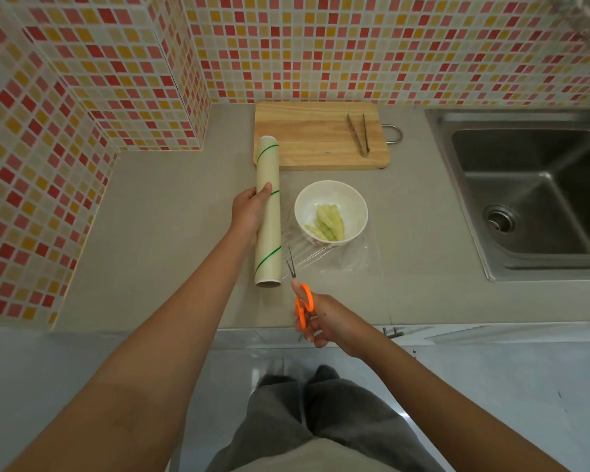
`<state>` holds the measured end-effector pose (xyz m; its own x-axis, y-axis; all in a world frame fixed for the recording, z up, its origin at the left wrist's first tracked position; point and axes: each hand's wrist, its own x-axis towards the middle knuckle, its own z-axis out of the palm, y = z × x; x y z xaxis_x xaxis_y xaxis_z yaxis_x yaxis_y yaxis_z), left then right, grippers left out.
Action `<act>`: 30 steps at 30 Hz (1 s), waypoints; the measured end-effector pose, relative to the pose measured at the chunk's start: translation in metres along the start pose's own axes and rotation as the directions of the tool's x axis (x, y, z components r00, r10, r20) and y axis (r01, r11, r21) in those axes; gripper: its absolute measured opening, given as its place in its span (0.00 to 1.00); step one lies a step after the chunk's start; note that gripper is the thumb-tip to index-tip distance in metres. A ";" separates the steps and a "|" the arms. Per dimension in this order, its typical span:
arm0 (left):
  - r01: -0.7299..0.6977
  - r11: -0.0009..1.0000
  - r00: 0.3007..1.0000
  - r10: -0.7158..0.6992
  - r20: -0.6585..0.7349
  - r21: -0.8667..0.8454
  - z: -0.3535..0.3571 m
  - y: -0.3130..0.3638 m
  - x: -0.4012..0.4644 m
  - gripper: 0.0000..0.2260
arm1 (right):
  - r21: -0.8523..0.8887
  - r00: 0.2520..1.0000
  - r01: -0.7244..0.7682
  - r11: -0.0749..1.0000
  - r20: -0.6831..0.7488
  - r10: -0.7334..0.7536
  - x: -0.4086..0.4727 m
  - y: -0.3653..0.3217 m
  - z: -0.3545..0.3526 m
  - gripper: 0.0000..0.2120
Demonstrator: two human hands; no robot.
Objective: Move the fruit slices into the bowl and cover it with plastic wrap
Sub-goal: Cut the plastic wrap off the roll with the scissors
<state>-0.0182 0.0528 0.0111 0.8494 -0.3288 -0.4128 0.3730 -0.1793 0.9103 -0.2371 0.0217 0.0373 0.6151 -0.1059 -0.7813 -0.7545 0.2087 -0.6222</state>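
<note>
R hand (324,318) nearest, grip closed on orange scissors (302,301), blades parted, aimed away at film beside roll (268,212). L hand (249,212) clamped on roll, long axis running front-back. Bowl (331,212) w/ fruit slices (327,222) just right of roll, under stretched wrap (341,257), on surface.

Soft, even indoor light is falling from above, and the scene is looking a little dim and warm. Shadows are staying faint; only a thin one is lying beside the plastic wrap roll (268,212). Weak glare is showing on the stretched plastic wrap sheet (334,255) and in the steel sink (525,199). The wide lens is bending the tiled wall (65,131) strongly at the left edge. The top right corner is looking blurred, and the forearms near the bottom are appearing slightly soft.
</note>
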 end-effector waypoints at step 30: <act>0.062 0.998 0.998 -0.062 0.000 0.003 0.003 -0.006 -0.001 0.12 | 0.071 0.970 0.161 0.984 -0.193 -0.145 0.048 -0.015 0.003 0.29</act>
<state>-0.0222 0.0518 0.0061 0.8248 -0.3171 -0.4682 0.4237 -0.2018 0.8831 -0.1955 0.0159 0.0097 0.6621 -0.3208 -0.6772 -0.6274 0.2570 -0.7351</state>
